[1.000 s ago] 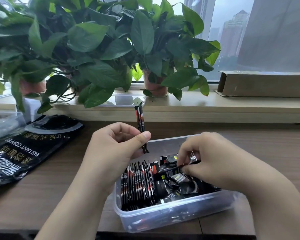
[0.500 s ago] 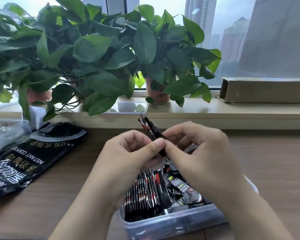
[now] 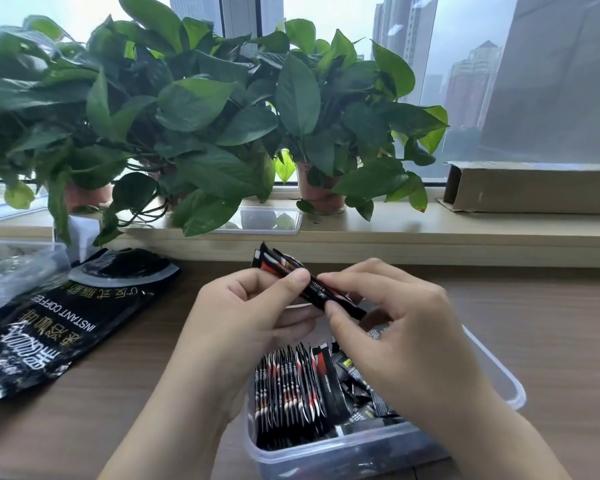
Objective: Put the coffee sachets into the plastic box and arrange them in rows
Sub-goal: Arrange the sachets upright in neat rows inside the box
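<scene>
Head camera, from the left: I see a black instant-coffee bag [image 3: 66, 327] lying flat on the wooden table [image 3: 551, 323], its far end beside a clear container [image 3: 18, 268] at the frame edge. Leafy potted plants [image 3: 205, 116] line the windowsill behind.

Over the middle of the table the left hand [image 3: 246, 320] is curled. Its thumb and forefinger pinch a small bundle of coffee sachets [image 3: 316, 289] raised above the plastic box [image 3: 343, 457]. The bundle slants down to the right. There the right hand [image 3: 409, 344] meets it, thumb and fingertips pinching the lower end of the same bundle.

Below the hands, inside the box, I make out a row of sachets [image 3: 291, 386] standing on edge along the left wall. Just right of it, loose sachets [image 3: 357, 379] lie in a jumble, partly hidden by the right wrist. At far right a cardboard box [image 3: 534, 188] rests on the sill.
</scene>
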Motion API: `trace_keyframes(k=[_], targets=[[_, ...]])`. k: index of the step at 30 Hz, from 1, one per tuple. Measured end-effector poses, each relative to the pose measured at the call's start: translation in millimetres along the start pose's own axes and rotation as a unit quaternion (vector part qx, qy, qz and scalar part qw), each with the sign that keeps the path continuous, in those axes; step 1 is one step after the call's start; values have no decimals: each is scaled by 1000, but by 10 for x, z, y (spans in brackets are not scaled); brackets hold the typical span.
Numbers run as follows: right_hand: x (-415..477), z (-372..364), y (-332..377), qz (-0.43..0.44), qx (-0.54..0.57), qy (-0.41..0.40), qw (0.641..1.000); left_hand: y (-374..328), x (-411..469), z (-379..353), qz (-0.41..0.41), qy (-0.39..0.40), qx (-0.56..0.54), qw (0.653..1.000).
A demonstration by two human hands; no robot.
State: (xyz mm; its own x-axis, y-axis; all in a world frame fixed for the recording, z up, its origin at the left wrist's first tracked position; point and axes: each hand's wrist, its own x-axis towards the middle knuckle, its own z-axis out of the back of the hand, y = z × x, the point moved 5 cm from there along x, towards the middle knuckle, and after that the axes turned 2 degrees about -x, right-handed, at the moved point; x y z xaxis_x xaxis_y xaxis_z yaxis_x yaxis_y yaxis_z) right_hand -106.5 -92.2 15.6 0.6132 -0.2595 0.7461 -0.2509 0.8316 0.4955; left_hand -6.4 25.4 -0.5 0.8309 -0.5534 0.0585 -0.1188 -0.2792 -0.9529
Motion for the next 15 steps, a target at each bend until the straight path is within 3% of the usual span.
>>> trace_keyframes(k=[5,15], targets=[[-68,32,34,11,-22,-6,1000,-41,-44,-9,12,-23,-40,999],[-194,125,65,0,-36,-24,999,-48,-116,-168,-8,19,39,999]])
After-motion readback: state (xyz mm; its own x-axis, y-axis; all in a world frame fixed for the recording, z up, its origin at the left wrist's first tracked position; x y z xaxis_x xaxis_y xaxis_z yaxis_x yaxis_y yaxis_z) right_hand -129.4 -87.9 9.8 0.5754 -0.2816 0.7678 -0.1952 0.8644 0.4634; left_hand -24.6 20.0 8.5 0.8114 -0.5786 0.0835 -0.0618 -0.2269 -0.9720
